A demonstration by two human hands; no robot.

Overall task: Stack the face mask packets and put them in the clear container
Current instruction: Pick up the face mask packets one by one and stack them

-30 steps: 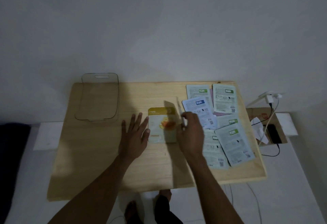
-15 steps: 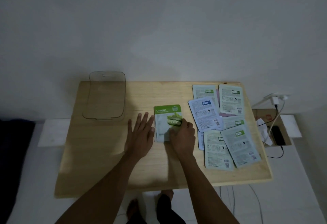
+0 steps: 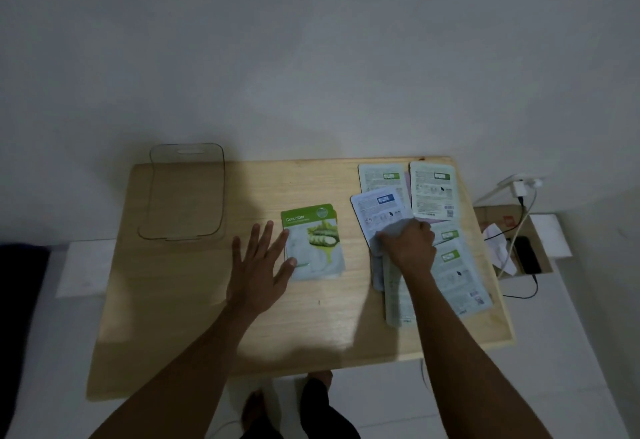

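Observation:
A green cucumber packet [image 3: 313, 241] lies face up at the table's middle, on top of the stack. My left hand [image 3: 261, 263] rests flat beside it, fingers spread, thumb touching its left edge. To the right, several packets lie face down and overlapping. My right hand [image 3: 408, 242] pinches the near corner of the blue-labelled packet [image 3: 377, 211], lifting it slightly. The clear container [image 3: 185, 192] stands at the table's far left with nothing in it.
The wooden table [image 3: 214, 331] stands against a white wall. At the right, beyond the table edge, are a cardboard box [image 3: 498, 218], a black phone [image 3: 526, 255], a charger and cables. My feet show under the near edge.
The green cucumber packet was laid face up over the yellow one. My right hand then left the stack, moved right and took hold of the blue-labelled packet. My left hand stayed put.

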